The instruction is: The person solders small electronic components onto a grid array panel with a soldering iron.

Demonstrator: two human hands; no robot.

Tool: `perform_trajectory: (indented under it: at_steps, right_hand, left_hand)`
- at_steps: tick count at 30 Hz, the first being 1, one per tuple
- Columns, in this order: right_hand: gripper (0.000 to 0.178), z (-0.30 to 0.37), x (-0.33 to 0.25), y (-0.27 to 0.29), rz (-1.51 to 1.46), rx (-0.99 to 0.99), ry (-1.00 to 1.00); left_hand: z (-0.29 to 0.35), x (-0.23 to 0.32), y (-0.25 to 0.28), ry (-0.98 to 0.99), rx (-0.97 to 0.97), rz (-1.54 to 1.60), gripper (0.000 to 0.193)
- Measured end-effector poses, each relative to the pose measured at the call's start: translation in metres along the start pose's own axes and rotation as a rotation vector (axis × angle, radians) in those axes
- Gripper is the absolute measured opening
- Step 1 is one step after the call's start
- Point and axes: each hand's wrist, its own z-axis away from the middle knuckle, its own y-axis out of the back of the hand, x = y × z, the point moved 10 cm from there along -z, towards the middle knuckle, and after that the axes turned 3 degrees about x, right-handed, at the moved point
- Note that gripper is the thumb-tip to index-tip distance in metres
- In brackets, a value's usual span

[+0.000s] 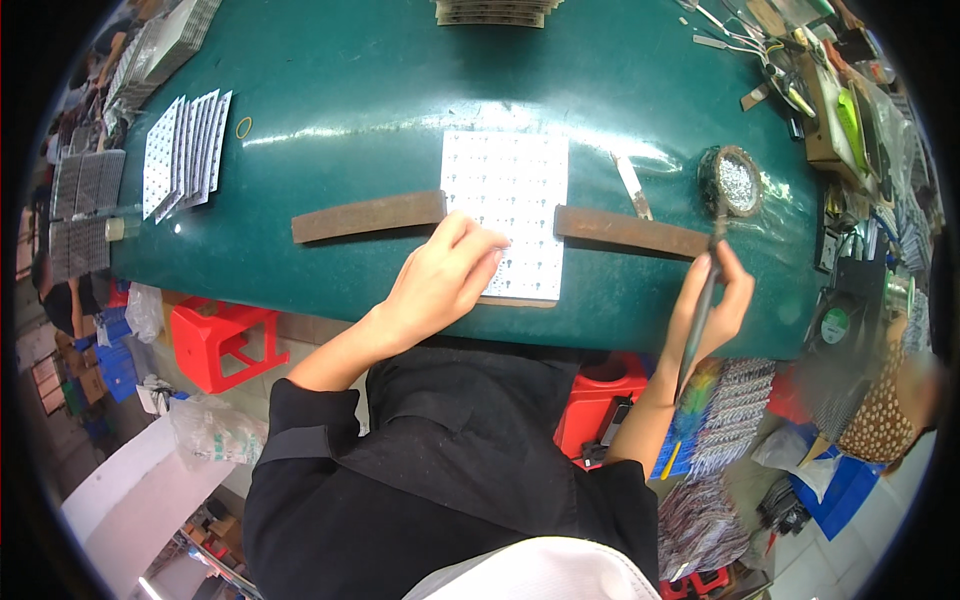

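A white sheet (505,180) printed with rows of small dark marks lies in front of me on a thin board, whose brown edge shows at the near side. My left hand (440,275) rests over its left part, fingers curled and pinched together; anything between them is too small to make out. In my right hand (712,305) is a slim dark-handled tool (702,318), gripped like a pen. Its far end is at the near rim of a round, dark-rimmed pot (737,180) with shiny silvery contents. Rusty flat metal bars (370,215) (630,230) flank the sheet.
On the green table (330,80), fanned white printed sheets (185,155) and a rubber band (244,128) are at left. A small knife-like blade (631,185) lies right of the sheet. Tools and a box (830,110) crowd the right edge. A red stool (225,340) stands at lower left.
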Motion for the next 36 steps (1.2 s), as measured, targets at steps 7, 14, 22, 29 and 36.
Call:
perform_trajectory:
  at_steps: [7,14,22,29,36]
  right_hand:
    - [0.016,0.084,-0.06,-0.021,-0.732,-0.252,-0.118]
    - [0.015,0.095,-0.066,-0.031,-0.718,-0.302,-0.115]
    - [0.015,0.095,-0.072,-0.031,-0.717,-0.308,-0.093]
    - [0.014,0.099,-0.075,-0.017,-0.716,-0.26,-0.048]
    - [0.014,0.104,-0.075,-0.012,-0.732,-0.267,-0.059]
  left_hand:
    - [0.002,0.011,-0.003,-0.091,0.072,0.08,0.013]
    - [0.002,0.011,-0.006,-0.088,0.074,-0.04,0.013]
    - [0.003,0.026,-0.005,-0.175,0.129,-0.128,0.013]
    - [0.008,0.019,-0.008,-0.121,0.033,-0.014,0.015]
    - [0.016,0.017,-0.011,-0.047,0.003,0.034,0.015]
